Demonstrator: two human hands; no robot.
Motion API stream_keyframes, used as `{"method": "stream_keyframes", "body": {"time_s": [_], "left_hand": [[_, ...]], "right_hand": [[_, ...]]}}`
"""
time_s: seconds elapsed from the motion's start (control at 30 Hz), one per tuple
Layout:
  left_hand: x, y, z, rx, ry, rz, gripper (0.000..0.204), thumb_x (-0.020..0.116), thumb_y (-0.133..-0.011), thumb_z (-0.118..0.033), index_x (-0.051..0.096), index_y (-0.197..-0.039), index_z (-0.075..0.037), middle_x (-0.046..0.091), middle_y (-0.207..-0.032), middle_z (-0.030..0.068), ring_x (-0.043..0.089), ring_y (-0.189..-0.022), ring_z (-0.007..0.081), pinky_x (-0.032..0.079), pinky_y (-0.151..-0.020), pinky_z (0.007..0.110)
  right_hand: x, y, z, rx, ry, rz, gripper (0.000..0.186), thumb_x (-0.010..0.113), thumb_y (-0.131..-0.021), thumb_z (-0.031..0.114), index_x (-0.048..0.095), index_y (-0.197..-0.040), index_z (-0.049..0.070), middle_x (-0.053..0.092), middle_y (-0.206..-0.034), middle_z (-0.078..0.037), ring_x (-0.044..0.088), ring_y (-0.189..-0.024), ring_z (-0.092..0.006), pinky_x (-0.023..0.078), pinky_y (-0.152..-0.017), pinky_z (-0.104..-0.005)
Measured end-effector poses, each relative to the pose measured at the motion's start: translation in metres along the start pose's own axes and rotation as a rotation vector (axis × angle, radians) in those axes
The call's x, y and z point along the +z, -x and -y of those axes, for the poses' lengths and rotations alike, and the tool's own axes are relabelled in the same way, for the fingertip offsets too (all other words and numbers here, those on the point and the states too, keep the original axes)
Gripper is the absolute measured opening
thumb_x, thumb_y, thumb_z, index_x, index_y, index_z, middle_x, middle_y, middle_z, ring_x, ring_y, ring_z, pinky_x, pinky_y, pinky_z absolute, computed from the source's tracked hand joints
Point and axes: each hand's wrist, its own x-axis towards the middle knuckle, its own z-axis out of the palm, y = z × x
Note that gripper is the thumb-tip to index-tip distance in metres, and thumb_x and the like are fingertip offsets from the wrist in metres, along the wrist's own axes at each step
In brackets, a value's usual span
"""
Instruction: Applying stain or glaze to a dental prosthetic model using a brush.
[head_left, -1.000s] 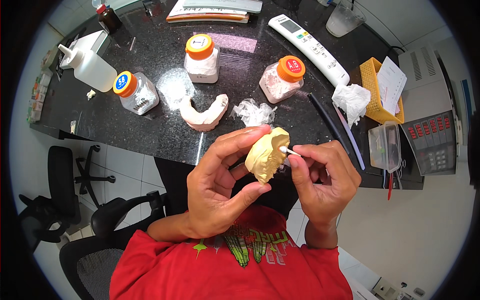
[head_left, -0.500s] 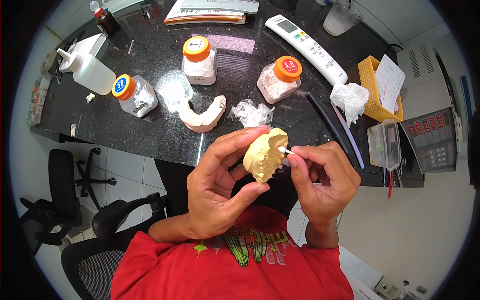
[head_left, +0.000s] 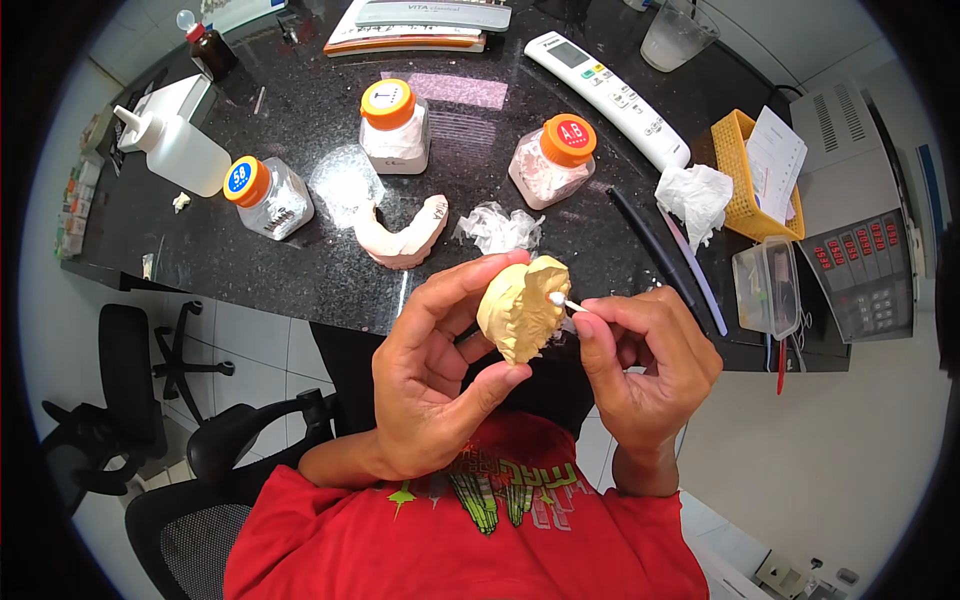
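My left hand (head_left: 430, 380) grips a yellow dental cast (head_left: 510, 315) between fingers and thumb, its toothed face turned toward the right. My right hand (head_left: 645, 370) pinches a thin swab stick (head_left: 576, 306) with a white tip that touches the cast's right side. Just beyond them on the dark speckled counter (head_left: 290, 110) are a pale pink U-shaped dental cast (head_left: 400, 245) and a crumpled white wad (head_left: 497, 228). Three orange-lidded jars stand behind: one with a blue label (head_left: 270, 200), one with a white label (head_left: 394, 130), one with a red label (head_left: 550, 170).
A white remote (head_left: 610, 95), squeeze bottle (head_left: 190, 155), yellow basket (head_left: 736, 212), clear container (head_left: 768, 285) and crumpled tissue (head_left: 695, 195) surround the work. Dark and lilac rods (head_left: 650, 240) lie at right, near a machine with red displays (head_left: 855, 280). An office chair (head_left: 130, 400) is at left.
The yellow cast has shifted slightly left and turned, showing more of its toothed face, with the swab still at its right side. The counter appears a little lower in view.
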Motion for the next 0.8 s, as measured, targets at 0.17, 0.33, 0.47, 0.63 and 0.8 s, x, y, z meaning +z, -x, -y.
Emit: {"method": "stream_keyframes", "body": {"time_s": [0.17, 0.33, 0.47, 0.63, 0.8], "left_hand": [[0.002, 0.0, -0.002, -0.043, 0.008, -0.058, 0.066, 0.065, -0.086, -0.008, 0.027, -0.139, 0.004, 0.04, -0.139, 0.0228, 0.044, -0.127, 0.0269, 0.038, -0.105, 0.038], [-0.001, -0.002, -0.002, 0.012, 0.083, -0.029, 0.061, 0.054, -0.091, 0.0, 0.021, -0.142, 0.007, 0.038, -0.139, 0.0237, 0.043, -0.128, 0.0267, 0.04, -0.104, 0.035], [0.001, -0.003, -0.008, -0.077, 0.135, -0.068, 0.063, 0.052, -0.094, -0.013, 0.017, -0.144, 0.004, 0.038, -0.14, 0.0237, 0.044, -0.127, 0.0277, 0.042, -0.103, 0.038], [0.001, -0.003, -0.009, -0.125, 0.14, -0.072, 0.066, 0.053, -0.095, -0.022, 0.015, -0.145, 0.001, 0.038, -0.14, 0.0241, 0.045, -0.127, 0.0303, 0.044, -0.102, 0.041], [0.001, -0.001, -0.009, -0.131, 0.174, -0.112, 0.064, 0.053, -0.095, -0.023, 0.018, -0.144, 0.001, 0.036, -0.141, 0.0227, 0.045, -0.127, 0.0318, 0.046, -0.1, 0.042]], "right_hand": [[-0.005, 0.002, 0.004, 0.011, 0.011, -0.058, 0.013, 0.076, -0.073, 0.002, 0.067, -0.082, 0.003, 0.061, -0.068, -0.004, 0.047, -0.044, -0.0072, 0.033, -0.038, -0.0218], [-0.017, -0.001, -0.002, 0.046, -0.002, -0.163, 0.011, 0.074, -0.076, -0.001, 0.067, -0.085, 0.001, 0.061, -0.071, -0.004, 0.044, -0.047, -0.0043, 0.031, -0.041, -0.0191], [-0.021, -0.006, -0.011, 0.054, 0.034, -0.191, 0.011, 0.072, -0.076, -0.003, 0.068, -0.085, 0.001, 0.06, -0.073, -0.004, 0.045, -0.051, -0.0048, 0.032, -0.044, -0.019], [-0.021, -0.016, -0.016, 0.113, 0.108, -0.019, 0.01, 0.071, -0.077, -0.002, 0.068, -0.086, 0.002, 0.057, -0.072, -0.001, 0.039, -0.052, -0.0042, 0.029, -0.045, -0.0203], [-0.019, -0.021, -0.02, 0.098, 0.097, 0.043, 0.009, 0.07, -0.078, -0.002, 0.068, -0.086, 0.001, 0.055, -0.072, 0.0, 0.037, -0.054, -0.0034, 0.026, -0.046, -0.0209]]}}
